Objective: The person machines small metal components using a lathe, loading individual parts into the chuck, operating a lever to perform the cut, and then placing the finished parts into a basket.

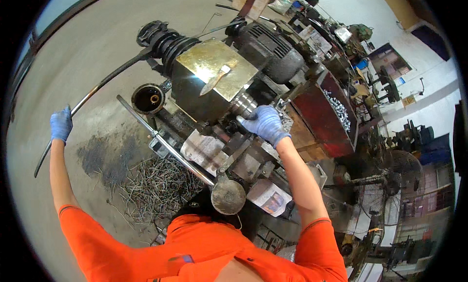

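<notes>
In a blue glove, my left hand [61,125] is wrapped around a long metal bar [100,87] that reaches up to the dark ribbed end of a machine. My right hand [267,123], gloved alike, is at the machine's middle, just below a shiny ridged metal cylinder [243,104]. Its thumb points left and its fingers curl down; what lies under them is hidden. Above it stands the machine's oily metal housing [192,94], with a paintbrush [216,81] lying on top.
A round dark oil pot [148,98] and a slanting metal rod [165,143] stand left of the housing. Wire-like metal scraps [153,187] cover the floor nearby. To the right are a red bin [324,118] of small metal parts and a fan [390,179]. Behind sits a finned motor [270,50].
</notes>
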The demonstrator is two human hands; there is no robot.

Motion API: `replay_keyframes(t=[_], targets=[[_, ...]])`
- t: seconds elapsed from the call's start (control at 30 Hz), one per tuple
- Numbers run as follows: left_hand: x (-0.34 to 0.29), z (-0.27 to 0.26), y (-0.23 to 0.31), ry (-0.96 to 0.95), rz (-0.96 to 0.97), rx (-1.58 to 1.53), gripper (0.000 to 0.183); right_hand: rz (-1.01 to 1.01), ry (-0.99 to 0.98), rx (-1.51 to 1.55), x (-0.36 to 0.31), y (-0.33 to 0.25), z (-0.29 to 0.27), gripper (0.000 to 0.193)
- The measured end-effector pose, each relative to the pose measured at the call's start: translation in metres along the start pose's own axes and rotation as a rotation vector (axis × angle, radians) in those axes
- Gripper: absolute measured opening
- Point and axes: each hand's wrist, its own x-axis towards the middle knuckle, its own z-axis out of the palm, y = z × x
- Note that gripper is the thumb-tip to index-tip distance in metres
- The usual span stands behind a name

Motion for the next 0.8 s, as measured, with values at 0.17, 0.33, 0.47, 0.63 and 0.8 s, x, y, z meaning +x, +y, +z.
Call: replay_keyframes(t=[0.17,0.33,0.47,0.63,0.8], targets=[[0.011,-0.020,0.024,-0.167,-0.257,-0.151,0.018,-0.031,-0.018,0.114,-0.008,0.007,-0.002,0.040],[-0.012,-0.056,0.154,0.341,-0.446,-1.042,0.028,-0.161,0.546,0.233,-0.075,0.026,-0.029,0.030],[-0.044,0.049,0.300,-0.367,-0.173,-1.335,0.038,0.076,0.645,0.201,-0.156,0.080,-0.025,0.021],[-0.031,0.038,0.337,-0.401,0.532,-0.358,0.029,0.419,0.513,0.254,-0.269,0.148,-0.002,0.023],[0.007,0.061,0.331,-0.605,0.358,-0.414,0.025,0.736,0.485,0.170,-0.346,0.230,0.040,0.025]])
